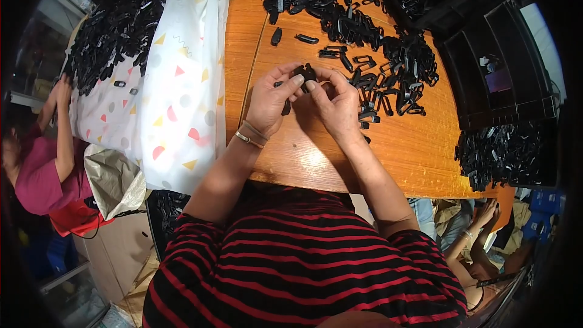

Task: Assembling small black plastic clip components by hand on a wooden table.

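Observation:
Over the wooden table [340, 146], my left hand [267, 100] and my right hand [336, 104] meet, thumbs and fingertips pinched on a small black plastic part [306, 76]. Its exact kind is partly hidden by the fingers. Another dark piece [286, 107] shows under the left fingers, against the palm. Beyond the hands lie two single black parts, an upright one [276, 36] and a slanted one [306, 39]. To the right of my right hand, loose black frame-like parts [384, 94] are spread out.
A large heap of black parts [352, 24] covers the far side. A patterned white plastic cloth [176, 97] lies left, with another heap [112, 48] where a co-worker's hand [63, 91] reaches. Black crates [495, 67] stand right. Another person's hand [486, 212] shows lower right.

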The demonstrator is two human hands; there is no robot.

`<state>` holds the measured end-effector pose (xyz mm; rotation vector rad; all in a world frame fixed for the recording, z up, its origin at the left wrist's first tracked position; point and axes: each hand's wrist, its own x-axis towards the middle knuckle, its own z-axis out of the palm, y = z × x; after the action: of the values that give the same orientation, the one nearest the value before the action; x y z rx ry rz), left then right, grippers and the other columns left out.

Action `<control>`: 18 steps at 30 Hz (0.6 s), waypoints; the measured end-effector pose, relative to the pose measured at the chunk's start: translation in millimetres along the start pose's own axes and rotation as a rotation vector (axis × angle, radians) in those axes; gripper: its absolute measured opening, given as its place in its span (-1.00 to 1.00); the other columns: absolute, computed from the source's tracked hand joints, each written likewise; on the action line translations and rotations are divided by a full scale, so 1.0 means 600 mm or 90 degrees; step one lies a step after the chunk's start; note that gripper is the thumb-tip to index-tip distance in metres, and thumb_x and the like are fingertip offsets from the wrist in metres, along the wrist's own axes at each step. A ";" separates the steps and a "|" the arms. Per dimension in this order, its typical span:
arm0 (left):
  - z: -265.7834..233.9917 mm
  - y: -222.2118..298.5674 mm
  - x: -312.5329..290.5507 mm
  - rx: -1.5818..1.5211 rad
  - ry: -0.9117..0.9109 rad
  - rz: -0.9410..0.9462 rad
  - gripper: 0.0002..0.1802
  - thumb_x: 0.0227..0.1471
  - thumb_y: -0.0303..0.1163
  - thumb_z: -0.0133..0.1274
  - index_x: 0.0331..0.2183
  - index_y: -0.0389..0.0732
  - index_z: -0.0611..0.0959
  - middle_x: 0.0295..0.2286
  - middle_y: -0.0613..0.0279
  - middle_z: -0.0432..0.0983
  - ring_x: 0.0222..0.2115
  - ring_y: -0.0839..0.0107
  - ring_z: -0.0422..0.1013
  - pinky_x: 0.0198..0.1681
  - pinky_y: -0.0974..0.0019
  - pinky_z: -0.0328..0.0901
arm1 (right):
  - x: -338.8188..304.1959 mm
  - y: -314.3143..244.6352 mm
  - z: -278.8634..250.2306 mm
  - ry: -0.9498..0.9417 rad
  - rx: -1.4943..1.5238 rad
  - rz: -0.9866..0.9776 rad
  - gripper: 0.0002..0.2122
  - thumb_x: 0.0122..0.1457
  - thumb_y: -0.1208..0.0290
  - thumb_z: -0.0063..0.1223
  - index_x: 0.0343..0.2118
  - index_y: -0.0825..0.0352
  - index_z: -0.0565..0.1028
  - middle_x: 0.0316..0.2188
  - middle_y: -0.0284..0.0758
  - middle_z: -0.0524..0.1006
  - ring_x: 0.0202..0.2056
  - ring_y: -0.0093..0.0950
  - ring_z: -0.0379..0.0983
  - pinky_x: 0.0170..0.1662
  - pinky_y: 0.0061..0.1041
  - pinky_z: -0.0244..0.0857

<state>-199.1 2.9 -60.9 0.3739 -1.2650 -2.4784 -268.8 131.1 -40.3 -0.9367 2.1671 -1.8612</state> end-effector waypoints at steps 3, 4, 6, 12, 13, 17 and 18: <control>-0.011 -0.008 0.000 -0.007 -0.012 -0.033 -0.71 0.09 -0.48 0.10 -0.11 -0.32 0.54 -0.48 0.37 0.50 -0.50 0.66 0.34 -0.41 0.61 0.22 | -0.001 -0.004 -0.001 0.005 -0.023 -0.010 -0.81 0.12 0.57 0.14 -0.19 0.45 0.52 -0.43 -0.45 0.48 -0.51 -0.75 0.32 -0.44 -0.74 0.25; -0.012 -0.009 -0.001 -0.006 -0.013 -0.047 -0.72 0.09 -0.47 0.11 -0.13 -0.32 0.56 -0.48 0.37 0.50 -0.50 0.66 0.34 -0.42 0.61 0.21 | 0.000 -0.004 -0.003 0.005 -0.023 -0.009 -0.81 0.12 0.57 0.14 -0.19 0.45 0.52 -0.43 -0.45 0.48 -0.51 -0.75 0.32 -0.44 -0.74 0.25; -0.014 -0.008 -0.004 -0.006 -0.004 -0.030 -0.72 0.08 -0.46 0.12 -0.14 -0.33 0.56 -0.49 0.37 0.50 -0.50 0.66 0.34 -0.42 0.61 0.22 | 0.000 -0.005 -0.007 -0.024 -0.034 -0.029 -0.80 0.11 0.58 0.14 -0.19 0.46 0.52 -0.43 -0.43 0.48 -0.52 -0.73 0.34 -0.43 -0.73 0.27; -0.008 0.011 -0.009 0.118 -0.001 0.033 -0.70 0.08 -0.46 0.12 -0.13 -0.35 0.56 -0.51 0.39 0.49 -0.53 0.68 0.33 -0.46 0.62 0.22 | 0.009 -0.014 -0.016 -0.039 -0.167 -0.097 -0.80 0.07 0.58 0.17 -0.22 0.44 0.54 -0.43 -0.33 0.48 -0.49 -0.61 0.45 -0.45 -0.66 0.34; -0.007 0.012 -0.010 0.143 -0.004 0.042 -0.70 0.08 -0.46 0.12 -0.12 -0.35 0.57 -0.52 0.40 0.48 -0.54 0.69 0.33 -0.47 0.62 0.23 | 0.010 -0.014 -0.016 -0.039 -0.167 -0.098 -0.80 0.07 0.58 0.17 -0.22 0.44 0.54 -0.43 -0.33 0.48 -0.49 -0.61 0.45 -0.45 -0.66 0.34; -0.009 0.011 -0.013 0.175 -0.001 0.062 -0.71 0.08 -0.46 0.12 -0.12 -0.34 0.58 -0.53 0.42 0.48 -0.55 0.71 0.32 -0.48 0.63 0.23 | 0.009 -0.014 -0.016 -0.051 -0.197 -0.128 -0.81 0.04 0.59 0.19 -0.24 0.43 0.55 -0.43 -0.29 0.49 -0.49 -0.56 0.47 -0.48 -0.64 0.35; -0.010 0.007 -0.015 0.181 0.004 0.075 -0.70 0.09 -0.47 0.12 -0.11 -0.33 0.58 -0.52 0.42 0.48 -0.55 0.71 0.32 -0.47 0.63 0.24 | 0.009 -0.014 -0.017 -0.055 -0.204 -0.139 -0.81 0.03 0.59 0.20 -0.25 0.43 0.55 -0.43 -0.28 0.49 -0.50 -0.55 0.47 -0.48 -0.63 0.34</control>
<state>-187.9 -0.3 -60.0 0.3627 -1.5937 -2.2021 -274.8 136.3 -28.4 -1.3353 2.4390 -1.5423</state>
